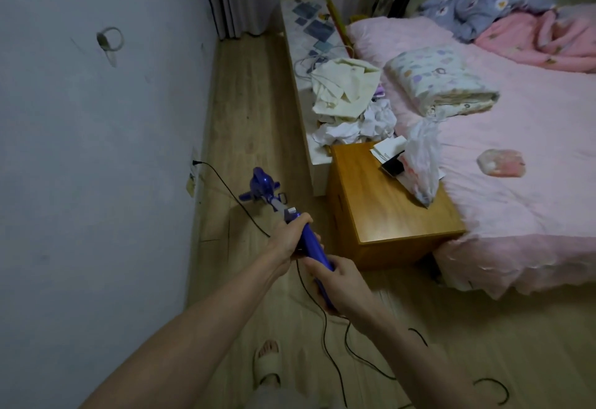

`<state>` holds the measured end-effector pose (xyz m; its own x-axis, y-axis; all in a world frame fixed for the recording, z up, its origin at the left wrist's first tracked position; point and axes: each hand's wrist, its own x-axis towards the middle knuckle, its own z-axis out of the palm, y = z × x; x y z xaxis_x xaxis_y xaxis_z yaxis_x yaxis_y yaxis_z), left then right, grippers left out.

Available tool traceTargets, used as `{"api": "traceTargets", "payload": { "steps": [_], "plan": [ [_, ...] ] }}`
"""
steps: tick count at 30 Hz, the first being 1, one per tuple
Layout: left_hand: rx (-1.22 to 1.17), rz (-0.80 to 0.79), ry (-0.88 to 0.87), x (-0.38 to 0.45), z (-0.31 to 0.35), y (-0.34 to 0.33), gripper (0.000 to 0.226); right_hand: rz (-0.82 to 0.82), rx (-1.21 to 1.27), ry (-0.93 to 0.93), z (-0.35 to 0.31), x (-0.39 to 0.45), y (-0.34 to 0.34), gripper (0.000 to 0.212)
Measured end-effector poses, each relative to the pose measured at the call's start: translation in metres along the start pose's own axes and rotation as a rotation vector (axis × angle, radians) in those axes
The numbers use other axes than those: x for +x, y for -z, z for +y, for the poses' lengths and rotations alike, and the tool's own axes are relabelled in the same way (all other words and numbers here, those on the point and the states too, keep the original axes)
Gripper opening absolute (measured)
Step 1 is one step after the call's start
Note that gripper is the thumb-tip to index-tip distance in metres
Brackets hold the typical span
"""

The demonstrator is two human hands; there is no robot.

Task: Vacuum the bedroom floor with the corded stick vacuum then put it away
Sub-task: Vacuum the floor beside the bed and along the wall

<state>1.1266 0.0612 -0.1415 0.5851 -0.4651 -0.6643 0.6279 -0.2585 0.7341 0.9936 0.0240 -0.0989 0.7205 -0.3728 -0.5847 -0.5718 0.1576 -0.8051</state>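
- Arms: both forearms are bare to the frame edge; no sleeve, watch or band is visible on either.
- Left hand (288, 236): bare, no glove or ring visible.
- Right hand (342, 283): bare, no glove or ring visible.
- Foot (267, 364): open-toed pale slide sandal with a broad strap; toes exposed.
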Motion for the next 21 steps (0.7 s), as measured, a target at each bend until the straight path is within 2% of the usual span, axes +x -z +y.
{"api": "traceTargets", "payload": {
  "steps": [6,12,15,21],
  "plan": [
    [0.048,-0.068,0.081,0.081,0.023,0.004,0.024,0.101,0.001,-0.076,-0.019,0.074,-0.001,0.015],
    [0.185,-0.136,0.151,0.149,0.027,0.014,0.023,0.139,0.087,-0.184,-0.022,0.134,-0.012,0.023],
    [0.263,-0.170,0.182,0.172,0.033,0.016,0.033,0.150,0.128,-0.226,-0.024,0.157,-0.011,0.028],
    [0.339,-0.126,0.232,0.202,0.050,0.015,0.058,0.174,0.135,-0.298,-0.041,0.186,-0.011,0.044]
  ]
}}
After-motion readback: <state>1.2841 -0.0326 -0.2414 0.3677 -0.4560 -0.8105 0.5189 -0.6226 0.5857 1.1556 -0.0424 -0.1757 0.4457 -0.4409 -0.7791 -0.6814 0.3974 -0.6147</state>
